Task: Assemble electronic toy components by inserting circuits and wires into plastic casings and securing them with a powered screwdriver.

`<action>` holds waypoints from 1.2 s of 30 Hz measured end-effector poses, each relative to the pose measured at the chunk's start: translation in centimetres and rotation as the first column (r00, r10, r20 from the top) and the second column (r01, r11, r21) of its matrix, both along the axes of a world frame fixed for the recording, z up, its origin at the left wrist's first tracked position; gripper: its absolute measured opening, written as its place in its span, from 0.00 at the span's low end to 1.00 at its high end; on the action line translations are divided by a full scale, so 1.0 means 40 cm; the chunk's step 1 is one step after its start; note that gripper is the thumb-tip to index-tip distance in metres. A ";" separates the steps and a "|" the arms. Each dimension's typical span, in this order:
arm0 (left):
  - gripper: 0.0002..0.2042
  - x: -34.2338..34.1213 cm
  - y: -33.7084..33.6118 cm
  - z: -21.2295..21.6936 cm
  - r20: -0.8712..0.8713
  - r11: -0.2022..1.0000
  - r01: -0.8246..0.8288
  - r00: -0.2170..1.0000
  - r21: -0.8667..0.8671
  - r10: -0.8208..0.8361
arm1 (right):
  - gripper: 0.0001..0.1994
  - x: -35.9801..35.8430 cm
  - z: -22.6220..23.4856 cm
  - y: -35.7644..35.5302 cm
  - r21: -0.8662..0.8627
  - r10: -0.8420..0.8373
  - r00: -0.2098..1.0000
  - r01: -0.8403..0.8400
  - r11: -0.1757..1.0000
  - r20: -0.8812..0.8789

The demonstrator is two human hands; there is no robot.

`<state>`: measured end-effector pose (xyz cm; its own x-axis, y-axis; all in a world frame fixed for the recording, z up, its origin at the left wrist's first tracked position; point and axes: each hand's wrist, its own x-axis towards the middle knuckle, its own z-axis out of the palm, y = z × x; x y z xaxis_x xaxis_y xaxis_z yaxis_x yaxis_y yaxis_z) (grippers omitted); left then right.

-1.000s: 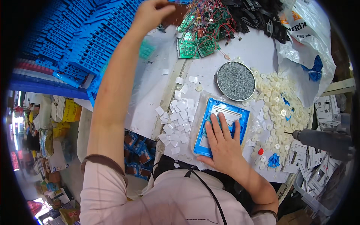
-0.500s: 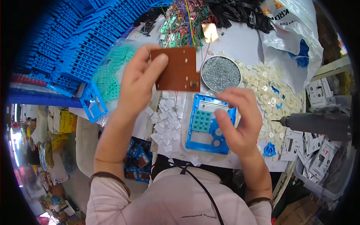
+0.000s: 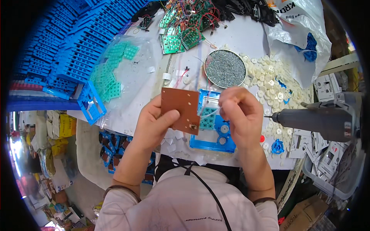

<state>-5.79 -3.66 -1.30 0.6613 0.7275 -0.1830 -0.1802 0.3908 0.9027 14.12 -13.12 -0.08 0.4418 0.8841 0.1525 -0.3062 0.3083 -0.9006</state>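
My left hand [image 3: 154,125] grips a brown circuit board [image 3: 179,109] by its left edge, thumb across the face toward me. The board is raised and tilted, hiding the left part of a blue plastic case [image 3: 216,147] on the table. Inside the case lies a teal rubber keypad [image 3: 208,122], partly covered by the board. My right hand [image 3: 243,115] hovers over the case's right side, thumb and fingertips pinched together. A blurred pale strand [image 3: 209,114] runs between the board and these fingers; what they hold is not clear.
A round tin of small screws [image 3: 225,68] stands beyond the case, beside scattered white discs [image 3: 271,82]. An electric screwdriver [image 3: 308,122] juts in from the right. Wired green boards [image 3: 181,36] lie at the back; green keypads [image 3: 110,79] and stacked blue cases [image 3: 84,46] are left.
My left hand has brought the circuit board down and nearer, turning it. My right hand has gone from spread fingers to a pinch. The heap of wires behind the board now shows as green boards.
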 end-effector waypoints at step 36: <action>0.21 -0.006 -0.015 -0.004 0.328 0.861 0.211 0.943 -0.463 -0.055 | 0.09 0.008 0.002 0.049 0.294 -0.097 0.602 -0.237 0.926 0.793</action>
